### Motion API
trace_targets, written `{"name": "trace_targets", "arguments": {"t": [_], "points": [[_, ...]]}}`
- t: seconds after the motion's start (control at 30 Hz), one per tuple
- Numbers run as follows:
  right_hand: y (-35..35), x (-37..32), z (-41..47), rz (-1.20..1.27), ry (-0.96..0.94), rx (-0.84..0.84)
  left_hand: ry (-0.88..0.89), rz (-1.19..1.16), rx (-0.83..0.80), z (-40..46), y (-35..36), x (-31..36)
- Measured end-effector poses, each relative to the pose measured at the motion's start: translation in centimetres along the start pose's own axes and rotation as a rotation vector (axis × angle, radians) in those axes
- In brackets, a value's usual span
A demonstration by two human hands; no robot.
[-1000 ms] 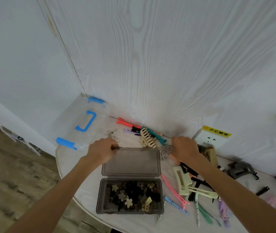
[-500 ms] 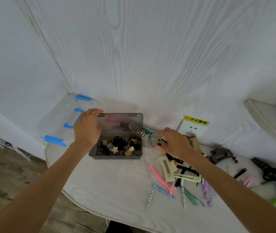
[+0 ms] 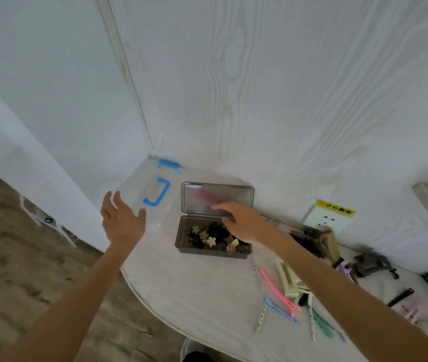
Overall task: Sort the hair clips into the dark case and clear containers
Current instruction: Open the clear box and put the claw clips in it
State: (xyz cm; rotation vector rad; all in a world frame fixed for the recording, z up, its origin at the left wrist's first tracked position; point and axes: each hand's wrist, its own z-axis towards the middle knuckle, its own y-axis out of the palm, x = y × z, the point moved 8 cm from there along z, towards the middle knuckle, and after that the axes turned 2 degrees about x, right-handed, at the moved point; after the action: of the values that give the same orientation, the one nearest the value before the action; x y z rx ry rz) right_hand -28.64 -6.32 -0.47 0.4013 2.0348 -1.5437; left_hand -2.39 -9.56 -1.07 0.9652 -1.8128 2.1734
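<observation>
Dark case [image 3: 212, 248] sits open on the counter [image 3: 202, 291], lid [image 3: 217, 198] propped upright vs the wall, base full of small flower clips [image 3: 207, 235] in black, brown, cream. Clear container [image 3: 152, 194] w/ blue handle is just left of it, by the corner. Left hand [image 3: 122, 223] hovers near that container, fingers spread wide, holding nothing. Right hand [image 3: 244, 222] is over the case's back edge, fingers stretched toward the lid; looks empty, but frame is blurry so can't be sure nothing small is under it.

Loose clips [image 3: 288, 291] lie right of the case: long pink, blue, green, cream ones. Likely light, stiff plastic, a bit slick; pinch each mid-length or at the hinge end, not the springy tip. Tiny flower ones prob. scatter easily, so scoop rather than pick.
</observation>
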Motion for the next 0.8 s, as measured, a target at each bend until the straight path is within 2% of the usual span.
{"name": "trace_targets", "arguments": {"t": [0.13, 0.27, 0.33, 0.4, 0.57, 0.63, 0.8], "points": [[3.0, -5.1, 5.4, -0.129, -0.091, -0.037, -0.275, -0.213, -0.090, 0.9, 0.6, -5.7], [4.7, -8.1, 9.7, -0.245, -0.064, 0.041, -0.685, -0.574, -0.480, 0.6, 2.3, -9.1], [4.3, -8.6, 10.7, -0.298, -0.019, 0.164, -0.699, -0.664, -0.636, 0.9, 2.3, -9.6], [4.0, -8.9, 11.5, -0.339, 0.028, 0.256, -0.697, -0.688, -0.707, 1.4, 1.7, -10.4], [4.2, -8.6, 13.1, -0.345, 0.091, 0.139, -0.695, -0.564, -0.734, 1.8, -0.6, -12.5], [4.4, -8.8, 13.1, -0.180, 0.114, 0.064, -0.676, -0.548, -0.742, 1.2, -2.0, -12.8], [3.7, -10.2, 11.0, 0.562, 0.149, -0.022, -0.617, -0.650, -0.706, 0.0, -5.1, -12.9]]}}
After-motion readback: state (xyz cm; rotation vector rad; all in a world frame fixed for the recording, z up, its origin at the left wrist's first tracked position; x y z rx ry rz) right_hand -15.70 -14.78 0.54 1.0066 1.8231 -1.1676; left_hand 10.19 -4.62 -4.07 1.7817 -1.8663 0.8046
